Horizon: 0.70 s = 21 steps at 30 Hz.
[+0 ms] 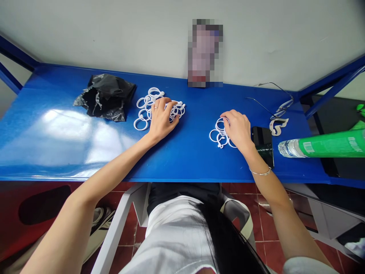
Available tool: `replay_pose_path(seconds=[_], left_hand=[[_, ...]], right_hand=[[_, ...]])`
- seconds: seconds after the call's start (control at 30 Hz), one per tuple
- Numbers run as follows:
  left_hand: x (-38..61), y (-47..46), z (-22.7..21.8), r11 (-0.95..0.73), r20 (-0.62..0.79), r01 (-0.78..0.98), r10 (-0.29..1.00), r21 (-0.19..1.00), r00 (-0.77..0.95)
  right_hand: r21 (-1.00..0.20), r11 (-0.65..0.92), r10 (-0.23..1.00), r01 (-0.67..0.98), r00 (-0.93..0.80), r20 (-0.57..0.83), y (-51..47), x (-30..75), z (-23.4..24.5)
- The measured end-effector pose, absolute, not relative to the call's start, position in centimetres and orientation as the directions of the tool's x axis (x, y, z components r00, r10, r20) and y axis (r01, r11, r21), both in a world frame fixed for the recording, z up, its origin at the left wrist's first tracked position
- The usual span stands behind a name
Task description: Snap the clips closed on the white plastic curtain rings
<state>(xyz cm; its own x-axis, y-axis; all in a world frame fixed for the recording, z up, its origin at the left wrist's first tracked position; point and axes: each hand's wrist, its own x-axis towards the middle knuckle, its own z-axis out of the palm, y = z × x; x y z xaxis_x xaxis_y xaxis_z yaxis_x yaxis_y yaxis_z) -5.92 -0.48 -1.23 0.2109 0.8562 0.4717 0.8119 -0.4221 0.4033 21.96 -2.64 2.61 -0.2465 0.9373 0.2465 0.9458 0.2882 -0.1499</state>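
Note:
A pile of white plastic curtain rings (141, 123), each with a small eyelet, lies left of the middle on the blue table. Over this pile rests my left hand (162, 118), its fingers bent and the thumb held apart; rings show around and under it. My right hand (238, 127) is at a smaller group of the same rings (213, 136). Between its thumb and fingers it pinches one white curtain ring (220, 122) at the top of that group. My right palm partly covers the rings beneath it.
A crumpled black plastic bag (111, 93), its mouth open, lies left of the big pile. A blurred-out object (203, 53) leans on the wall. On the right are glasses (282, 106), a white looped item (278, 126), a dark phone (264, 144) and a green-labelled bottle (327, 145).

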Motion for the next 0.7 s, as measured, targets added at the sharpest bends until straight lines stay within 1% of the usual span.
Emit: replay_pose_path(seconds=[0.1,0.2,0.27,0.37,0.43,0.53,0.6,0.7], left_hand=[[-5.6,-0.9,-1.0,-0.48,0.504,0.792,0.824,0.377,0.259],[-5.2,-1.5,-0.8,-0.607,0.533,0.715,0.754,0.346,0.383],[-4.8,-2.0,-0.7,-0.711,0.554,0.629,0.676,0.315,0.486],[-4.2,-2.8,-0.7,-0.83,0.566,0.507,0.54,0.234,0.623],[-4.0,-3.2,-0.8,-0.871,0.564,0.465,0.467,0.16,0.681],[-3.8,-3.5,-0.8,-0.894,0.588,0.443,0.393,0.065,0.707],[-3.8,-3.5,-0.8,-0.9,0.609,0.434,0.358,0.025,0.707],[-3.7,-3.5,-0.6,-0.908,0.623,0.418,0.328,0.002,0.71]], right_hand=[[-0.259,0.32,0.904,0.912,-0.211,0.373,-2.6,21.9,3.0],[-0.426,0.357,0.884,0.831,-0.153,0.443,-2.7,21.6,3.0],[-0.544,0.383,0.891,0.746,-0.143,0.431,-3.0,21.0,2.9],[-0.678,0.409,0.909,0.611,-0.207,0.362,-3.7,19.9,2.5],[-0.714,0.432,0.902,0.55,-0.283,0.327,-4.2,19.1,2.2],[-0.729,0.473,0.873,0.495,-0.374,0.313,-4.9,18.3,2.0],[-0.744,0.476,0.866,0.47,-0.398,0.303,-5.1,18.0,1.8],[-0.776,0.456,0.869,0.436,-0.404,0.284,-5.1,18.0,1.8]])
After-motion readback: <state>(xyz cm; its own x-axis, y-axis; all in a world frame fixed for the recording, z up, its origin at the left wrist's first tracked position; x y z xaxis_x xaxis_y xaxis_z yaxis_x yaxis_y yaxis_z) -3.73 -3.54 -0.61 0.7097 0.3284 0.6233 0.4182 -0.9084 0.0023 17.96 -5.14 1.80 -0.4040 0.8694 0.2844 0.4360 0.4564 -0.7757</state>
